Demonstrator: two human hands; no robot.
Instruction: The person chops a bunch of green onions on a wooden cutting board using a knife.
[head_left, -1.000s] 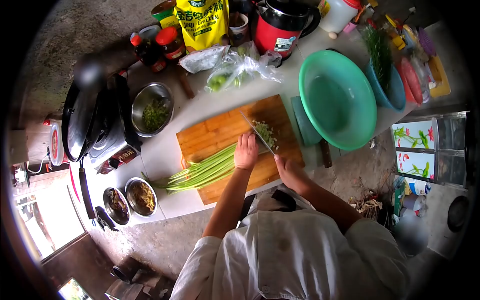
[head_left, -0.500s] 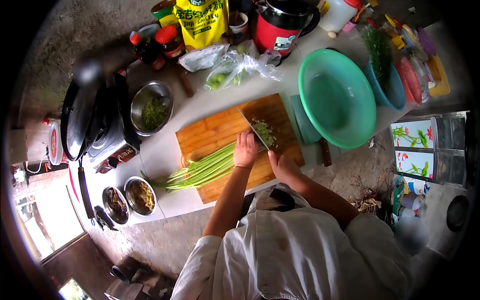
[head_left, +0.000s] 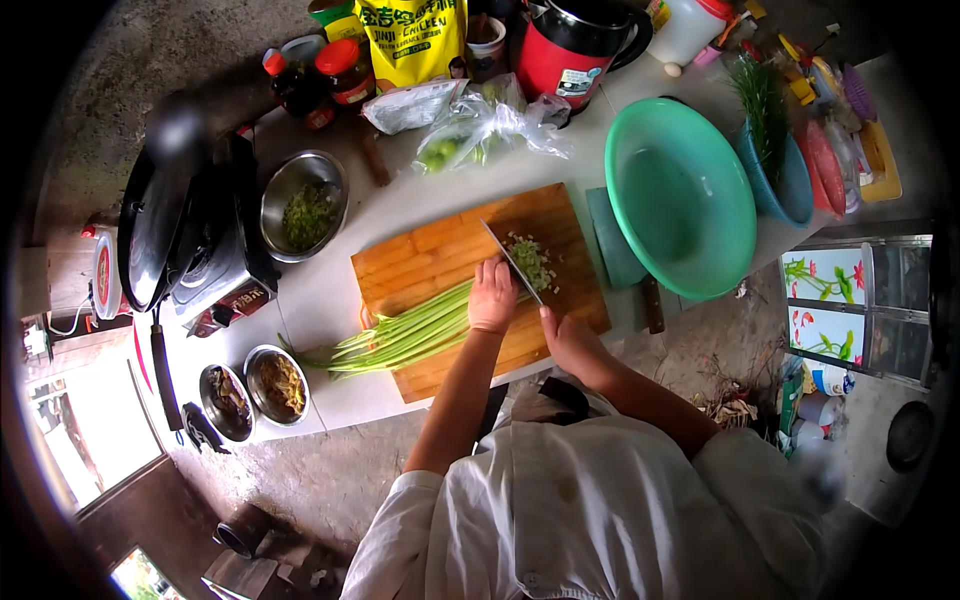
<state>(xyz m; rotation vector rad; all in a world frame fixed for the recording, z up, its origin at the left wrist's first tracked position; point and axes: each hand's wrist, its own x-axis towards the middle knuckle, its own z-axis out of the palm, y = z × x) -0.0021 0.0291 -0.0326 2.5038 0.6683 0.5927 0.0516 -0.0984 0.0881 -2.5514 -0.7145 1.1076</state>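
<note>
A bundle of long green stalks (head_left: 405, 332), which look like celery, lies across the wooden cutting board (head_left: 420, 258). My left hand (head_left: 493, 296) presses down on the bundle's right end, its fingers close together beside the blade. In my right hand (head_left: 572, 345) is the handle of a kitchen knife, gripped with the fingers wrapped round it. The knife's blade (head_left: 512, 262) stands edge-down at the cut end of the stalks. Small chopped green pieces (head_left: 531, 263) are heaped just right of the blade.
Right of the board lies a second broad-bladed knife (head_left: 614, 240), partly under a green basin (head_left: 683, 200). A steel bowl of chopped greens (head_left: 305, 207), two small bowls (head_left: 276, 386) and a stove with a wok (head_left: 150, 235) are at left. Bagged vegetables (head_left: 490, 130) and a red kettle (head_left: 568, 60) stand behind.
The view has shifted slightly. Both hands stay nearly in place, my left still on the stalks and my right still on the knife; the blade has moved only a little.
</note>
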